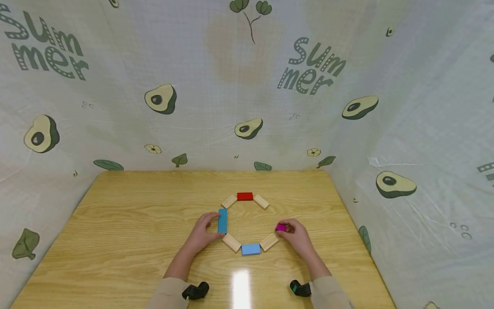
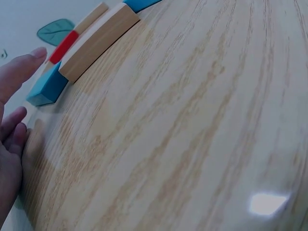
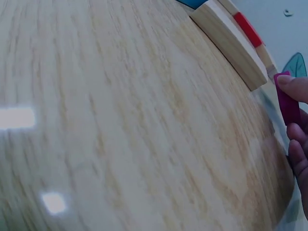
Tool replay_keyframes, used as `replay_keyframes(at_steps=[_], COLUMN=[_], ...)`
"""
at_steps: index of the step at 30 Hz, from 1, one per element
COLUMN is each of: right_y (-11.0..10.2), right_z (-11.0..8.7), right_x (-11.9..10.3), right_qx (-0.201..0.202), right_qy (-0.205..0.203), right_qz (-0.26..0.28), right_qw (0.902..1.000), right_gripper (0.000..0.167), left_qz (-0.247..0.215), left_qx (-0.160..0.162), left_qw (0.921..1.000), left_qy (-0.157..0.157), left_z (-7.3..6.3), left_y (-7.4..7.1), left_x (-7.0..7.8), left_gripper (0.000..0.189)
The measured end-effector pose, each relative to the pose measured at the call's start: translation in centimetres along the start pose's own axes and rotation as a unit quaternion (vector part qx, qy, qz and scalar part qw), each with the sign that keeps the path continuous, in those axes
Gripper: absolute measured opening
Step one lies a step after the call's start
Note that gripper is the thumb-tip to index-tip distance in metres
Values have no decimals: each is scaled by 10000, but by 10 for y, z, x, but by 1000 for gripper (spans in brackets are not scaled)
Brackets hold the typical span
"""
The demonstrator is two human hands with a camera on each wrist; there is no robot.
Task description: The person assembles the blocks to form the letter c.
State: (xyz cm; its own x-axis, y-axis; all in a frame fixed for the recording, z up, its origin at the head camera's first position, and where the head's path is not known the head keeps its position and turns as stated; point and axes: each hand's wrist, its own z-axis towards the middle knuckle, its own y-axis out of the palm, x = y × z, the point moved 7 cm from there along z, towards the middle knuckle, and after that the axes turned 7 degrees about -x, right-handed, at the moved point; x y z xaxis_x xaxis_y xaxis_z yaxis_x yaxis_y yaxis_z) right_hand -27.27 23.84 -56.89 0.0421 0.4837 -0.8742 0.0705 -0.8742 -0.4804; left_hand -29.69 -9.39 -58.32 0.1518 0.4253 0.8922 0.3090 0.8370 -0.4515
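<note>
A ring of small blocks lies on the wooden table. My left hand (image 1: pixel 200 231) is at the ring's left side, with finger and thumb at the two ends of a long blue block (image 1: pixel 222 221), which lies flat. On the right, my right hand (image 1: pixel 296 236) pinches a magenta block (image 3: pixel 287 101) between thumb and fingers. That block is above the far end of a plain wood block (image 1: pixel 269 242); whether they touch I cannot tell. A lighter blue block (image 1: pixel 251 249) closes the near side, beside another plain wood block (image 1: pixel 231 243).
At the ring's far side lies a red block (image 1: pixel 245 196) between two plain wood blocks, one on its left (image 1: pixel 229 201) and one on its right (image 1: pixel 261 201). A cloth (image 1: pixel 200 141) printed with avocados hangs behind the table (image 1: pixel 135 214) and along its sides.
</note>
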Motion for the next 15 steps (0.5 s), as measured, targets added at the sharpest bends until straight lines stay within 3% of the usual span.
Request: replay_keyframes(at_steps=[9, 15], right_y=[4, 5], right_z=[-3, -3], right_x=[9, 9], right_qx=[390, 428], right_qy=[-109, -211], right_qz=[-156, -132], right_qw=[9991, 9988], right_gripper=[25, 24], left_qz=[-194, -273], left_qx=[11, 41], left_qw=[9998, 9996], left_qy=[-75, -99], left_z=[-2, -2], left_y=[-3, -4], left_x=[0, -1], left_gripper=[70, 70])
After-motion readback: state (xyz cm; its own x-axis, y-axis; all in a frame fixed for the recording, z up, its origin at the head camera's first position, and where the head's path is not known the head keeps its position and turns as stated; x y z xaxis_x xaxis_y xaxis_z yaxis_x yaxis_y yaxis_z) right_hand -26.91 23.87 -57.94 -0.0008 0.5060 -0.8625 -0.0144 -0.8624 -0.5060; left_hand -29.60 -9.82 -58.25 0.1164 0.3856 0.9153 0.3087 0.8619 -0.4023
